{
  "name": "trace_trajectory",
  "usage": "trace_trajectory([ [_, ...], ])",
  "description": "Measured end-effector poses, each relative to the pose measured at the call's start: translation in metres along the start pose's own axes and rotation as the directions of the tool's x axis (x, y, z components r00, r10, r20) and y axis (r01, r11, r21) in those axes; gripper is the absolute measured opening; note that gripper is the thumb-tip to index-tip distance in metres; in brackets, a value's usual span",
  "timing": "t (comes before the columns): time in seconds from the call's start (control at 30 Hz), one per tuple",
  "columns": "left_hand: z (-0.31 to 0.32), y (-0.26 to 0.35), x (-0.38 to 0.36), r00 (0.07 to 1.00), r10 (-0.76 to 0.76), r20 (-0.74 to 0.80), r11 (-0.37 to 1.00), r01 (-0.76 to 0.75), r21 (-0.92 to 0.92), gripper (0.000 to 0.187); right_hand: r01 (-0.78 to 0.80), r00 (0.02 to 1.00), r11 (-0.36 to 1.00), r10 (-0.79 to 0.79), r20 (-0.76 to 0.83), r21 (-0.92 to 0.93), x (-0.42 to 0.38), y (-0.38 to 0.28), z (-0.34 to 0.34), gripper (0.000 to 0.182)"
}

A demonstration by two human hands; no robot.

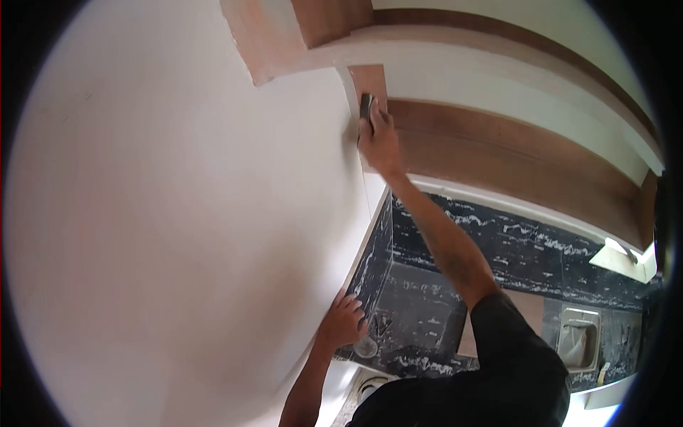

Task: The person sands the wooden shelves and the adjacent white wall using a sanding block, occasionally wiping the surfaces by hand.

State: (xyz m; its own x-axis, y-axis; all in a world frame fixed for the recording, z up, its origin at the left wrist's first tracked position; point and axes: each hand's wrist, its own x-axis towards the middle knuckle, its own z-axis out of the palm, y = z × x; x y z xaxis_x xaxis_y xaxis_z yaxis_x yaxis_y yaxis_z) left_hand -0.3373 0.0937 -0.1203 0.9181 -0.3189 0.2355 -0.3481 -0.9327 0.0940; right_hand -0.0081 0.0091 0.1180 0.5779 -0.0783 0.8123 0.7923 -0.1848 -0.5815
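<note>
High up, my right hand is wrapped around a dark hand-sized block. The block lies against the brownish end strip where the white wall meets the shelving; the face under the block is hidden. Lower down, my left hand rests at the wall's edge beside the black marbled tiles. Its fingers are spread and hold no object. A small clear round container stands on the counter close to that hand.
Brown-lined shelves curve across the upper right. Below are a dark counter, a brown board and a sink with a plastic bag inside. A pale tray-like piece sits at far right. A brownish patch marks the upper wall.
</note>
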Motion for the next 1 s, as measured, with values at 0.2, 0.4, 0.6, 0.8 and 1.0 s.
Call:
trace_trajectory([
  [0.2, 0.003, 0.002, 0.001, 1.000, -0.010, -0.018, 1.000, 0.009, -0.030, 0.024, -0.219, 0.976, 0.969, 0.217, 0.029, 0.114, -0.006, 0.005, 0.003, 0.055],
  [0.4, 0.007, 0.001, 0.007, 0.999, 0.003, -0.047, 0.999, -0.005, -0.036, 0.022, -0.286, 0.958, 0.943, 0.277, 0.075, 0.168, -0.014, -0.001, -0.004, 0.053],
  [0.6, 0.005, 0.005, -0.010, 0.998, -0.004, -0.057, 0.997, 0.000, -0.074, 0.021, -0.049, 0.999, 0.996, 0.049, -0.004, 0.072, -0.042, 0.015, 0.007, 0.056],
  [0.8, 0.009, -0.003, 0.007, 0.997, 0.011, -0.077, 0.998, -0.015, -0.053, 0.019, 0.137, 0.988, 0.988, -0.142, -0.059, -0.073, -0.048, 0.017, 0.016, 0.058],
  [1.0, 0.009, -0.001, 0.007, 0.997, -0.015, -0.074, 0.997, 0.009, -0.082, 0.018, -0.017, 0.997, 0.998, 0.012, -0.070, -0.067, -0.047, 0.008, 0.023, 0.058],
])
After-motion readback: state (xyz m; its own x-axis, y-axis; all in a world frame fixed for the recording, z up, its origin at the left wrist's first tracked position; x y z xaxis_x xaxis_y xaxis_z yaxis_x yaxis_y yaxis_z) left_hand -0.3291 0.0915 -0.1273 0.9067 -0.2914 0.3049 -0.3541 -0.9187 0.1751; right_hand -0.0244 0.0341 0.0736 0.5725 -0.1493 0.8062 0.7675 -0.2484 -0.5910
